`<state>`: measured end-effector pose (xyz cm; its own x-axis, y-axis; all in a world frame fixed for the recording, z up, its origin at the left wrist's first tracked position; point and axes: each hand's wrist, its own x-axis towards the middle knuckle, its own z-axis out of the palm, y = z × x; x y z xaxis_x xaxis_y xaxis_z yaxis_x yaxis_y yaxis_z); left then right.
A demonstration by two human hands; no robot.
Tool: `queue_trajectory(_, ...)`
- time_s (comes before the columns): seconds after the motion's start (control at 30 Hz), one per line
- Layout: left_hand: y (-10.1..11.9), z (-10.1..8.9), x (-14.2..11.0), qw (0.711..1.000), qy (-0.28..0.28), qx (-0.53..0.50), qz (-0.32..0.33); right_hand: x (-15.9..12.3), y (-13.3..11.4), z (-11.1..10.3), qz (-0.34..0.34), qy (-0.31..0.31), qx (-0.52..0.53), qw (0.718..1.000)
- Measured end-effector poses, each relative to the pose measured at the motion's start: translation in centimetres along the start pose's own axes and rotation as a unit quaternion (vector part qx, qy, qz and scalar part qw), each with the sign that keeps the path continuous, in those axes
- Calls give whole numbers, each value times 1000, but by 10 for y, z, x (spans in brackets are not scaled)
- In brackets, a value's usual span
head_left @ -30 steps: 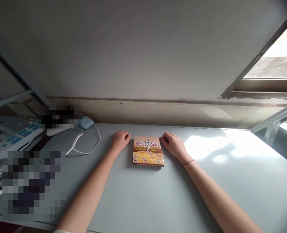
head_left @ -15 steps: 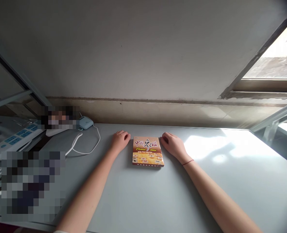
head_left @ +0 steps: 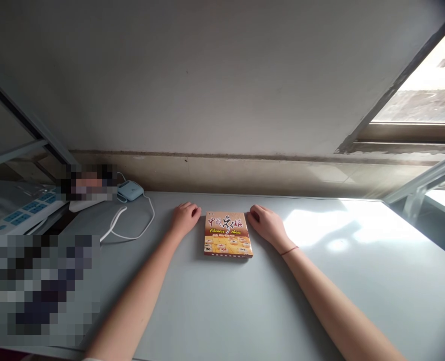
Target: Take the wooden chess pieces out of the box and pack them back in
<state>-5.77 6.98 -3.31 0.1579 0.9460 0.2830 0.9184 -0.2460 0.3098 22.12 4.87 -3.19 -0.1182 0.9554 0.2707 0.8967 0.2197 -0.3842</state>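
A flat Chinese chess box (head_left: 227, 234) with a brown and yellow lid lies on the grey table (head_left: 245, 301), near its far edge. My left hand (head_left: 184, 218) rests on the table just left of the box, its fingers curled under, a small gap from the box. Just right of the box lies my right hand (head_left: 266, 224), also with its fingers curled, close to the box's upper right corner. Neither hand holds anything. A thin red string circles my right wrist.
A small light-blue device (head_left: 130, 190) with a white cable (head_left: 132, 225) sits at the far left of the table. A white power strip (head_left: 22, 213) lies further left. A wall runs behind the table, and sunlight falls on the table's right part (head_left: 338, 225).
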Motion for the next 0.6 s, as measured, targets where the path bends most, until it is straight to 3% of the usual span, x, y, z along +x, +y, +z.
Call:
queue_trajectory(0.27, 5, -7, -1, 1000, 2, -14, 1, -1, -1, -3, -15, -2, 21, 1000)
queue_trajectory(0.47, 35, -27, -9, 998, -19, -50, 38, -1, -6, -7, -53, -33, 82, 995)
queue_trajectory(0.6, 53, -26, -15, 993, -61, -78, 66, -1, -14, -8, -44, -52, 122, 990)
